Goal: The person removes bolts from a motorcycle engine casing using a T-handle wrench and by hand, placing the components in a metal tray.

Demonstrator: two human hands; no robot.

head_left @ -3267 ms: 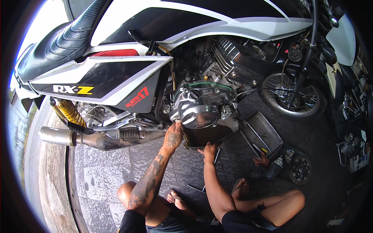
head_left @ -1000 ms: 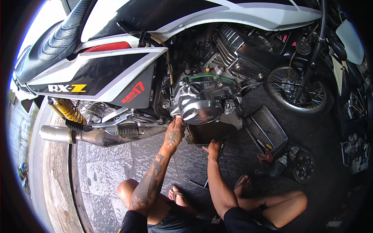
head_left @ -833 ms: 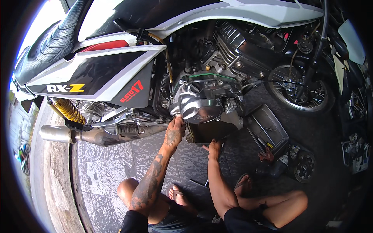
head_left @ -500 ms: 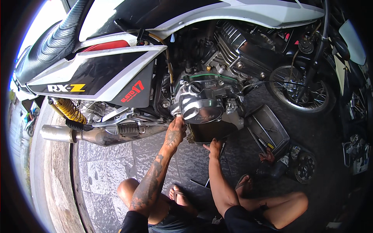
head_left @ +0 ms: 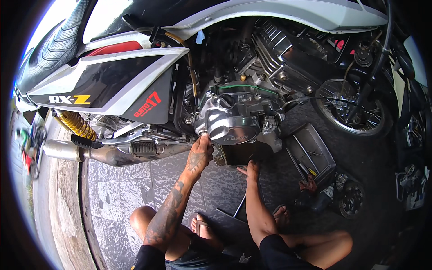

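Note:
A silver engine side cover [head_left: 231, 126] faces me on the motorcycle. My left hand [head_left: 200, 155] is closed in a pinch at its lower left edge; whatever is between the fingertips is too small to make out. Below the cover sits a dark boxy container [head_left: 243, 155]. My right hand [head_left: 252, 172] is at its lower edge, with fingers stretched out to the left and apart. A T-handle wrench [head_left: 240, 207] lies on the floor, its shaft running up behind my right forearm.
On the right, a grey tray [head_left: 330, 157] holds rods and a yellow-and-black-handled tool [head_left: 311, 171]. Near it lie a reddish rag [head_left: 308, 183] and a round metal part [head_left: 351, 200]. The exhaust pipe [head_left: 117, 154] runs low on the left; the front wheel [head_left: 353, 108] stands beyond the tray.
My view has shifted slightly. My left hand keeps its place at the cover's edge, and my right hand's fingers have spread a little. In the background, a motorcycle has moved nearer.

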